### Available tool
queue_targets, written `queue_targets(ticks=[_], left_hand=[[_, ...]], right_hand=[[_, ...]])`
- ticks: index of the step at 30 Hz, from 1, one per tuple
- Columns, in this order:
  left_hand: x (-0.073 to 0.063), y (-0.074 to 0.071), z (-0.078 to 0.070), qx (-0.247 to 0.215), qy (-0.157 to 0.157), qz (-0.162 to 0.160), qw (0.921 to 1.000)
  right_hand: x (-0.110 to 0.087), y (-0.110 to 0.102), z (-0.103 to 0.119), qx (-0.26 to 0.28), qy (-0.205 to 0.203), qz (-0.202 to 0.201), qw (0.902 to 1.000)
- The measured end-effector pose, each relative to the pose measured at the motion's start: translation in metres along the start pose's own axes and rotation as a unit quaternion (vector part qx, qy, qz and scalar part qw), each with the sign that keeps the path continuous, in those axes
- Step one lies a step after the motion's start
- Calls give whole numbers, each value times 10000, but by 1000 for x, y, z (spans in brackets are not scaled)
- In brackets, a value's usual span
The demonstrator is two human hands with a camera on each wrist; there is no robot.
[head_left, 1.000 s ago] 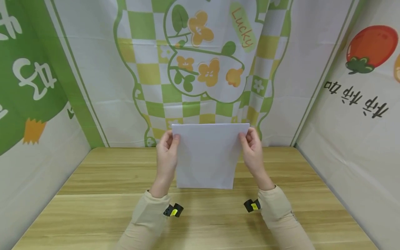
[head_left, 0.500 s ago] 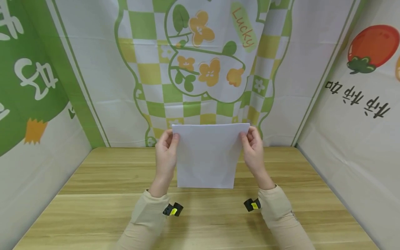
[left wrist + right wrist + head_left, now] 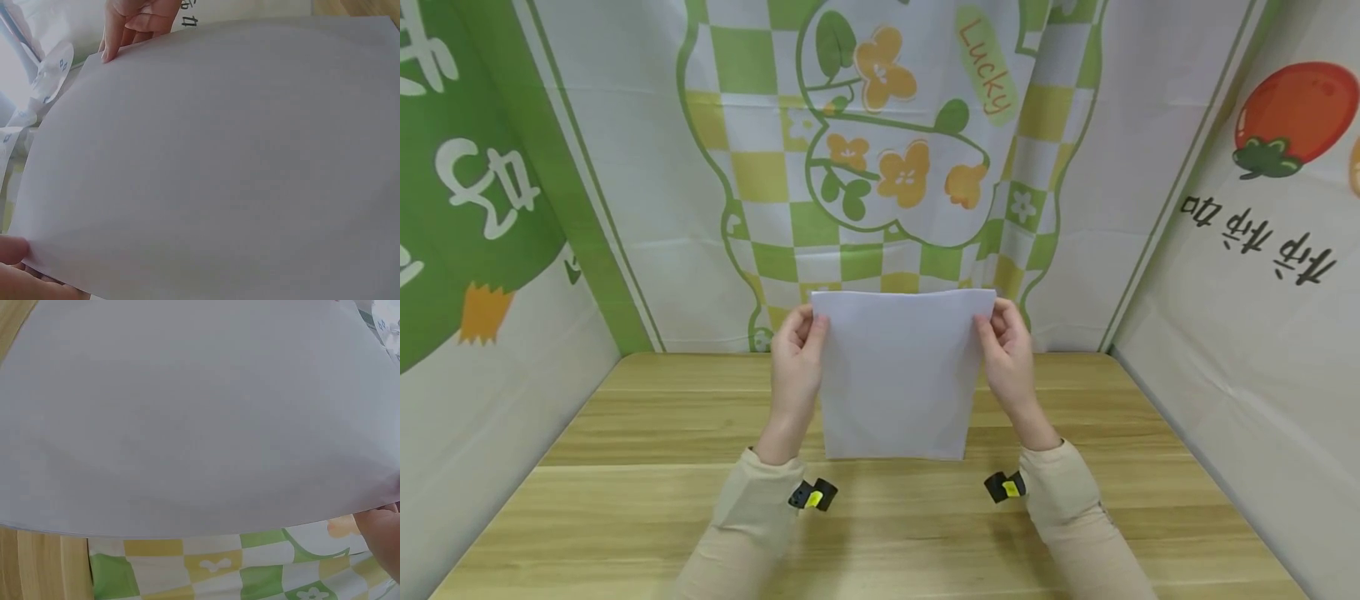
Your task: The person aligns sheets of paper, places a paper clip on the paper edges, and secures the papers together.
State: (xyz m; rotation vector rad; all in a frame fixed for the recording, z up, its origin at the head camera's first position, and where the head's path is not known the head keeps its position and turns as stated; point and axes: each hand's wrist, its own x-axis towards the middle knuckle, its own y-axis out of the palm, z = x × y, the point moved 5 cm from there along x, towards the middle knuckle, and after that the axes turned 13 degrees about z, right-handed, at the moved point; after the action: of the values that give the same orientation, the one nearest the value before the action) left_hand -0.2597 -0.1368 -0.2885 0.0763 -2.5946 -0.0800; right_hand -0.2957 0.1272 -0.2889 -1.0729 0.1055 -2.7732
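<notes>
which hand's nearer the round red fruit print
Right hand, below-left of the print, holding white rectangular paper by its right edge; left hand, farther left, on the opposite edge.

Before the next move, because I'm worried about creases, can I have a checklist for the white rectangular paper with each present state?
1. Bare left hand pinching the white rectangular paper near its upper left corner: ok.
2. Bare right hand pinching near the upper right corner: ok.
3. Paper flat: not ok, it bows.
4. Lower edge clear of the light-brown wood-grain table: cannot tell.
5. Single sheet: cannot tell.
</notes>
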Motion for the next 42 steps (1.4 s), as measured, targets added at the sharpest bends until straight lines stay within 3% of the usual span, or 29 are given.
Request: queue_targets(ticks=[12, 19, 28, 42], left_hand=[[5, 0, -3, -49, 29, -53, 10000], [6, 4, -9, -121, 191, -125, 9997], [4, 6, 1, -55, 68, -35, 10000], [6, 5, -1, -41, 70, -45, 10000]], right_hand=[[5, -1, 3, 207, 85, 93, 9997], [6, -4, 6, 239, 123, -66, 9996], [5, -3, -1, 323, 105, -130, 9993], [6, -3, 1, 323, 17, -130, 9994]])
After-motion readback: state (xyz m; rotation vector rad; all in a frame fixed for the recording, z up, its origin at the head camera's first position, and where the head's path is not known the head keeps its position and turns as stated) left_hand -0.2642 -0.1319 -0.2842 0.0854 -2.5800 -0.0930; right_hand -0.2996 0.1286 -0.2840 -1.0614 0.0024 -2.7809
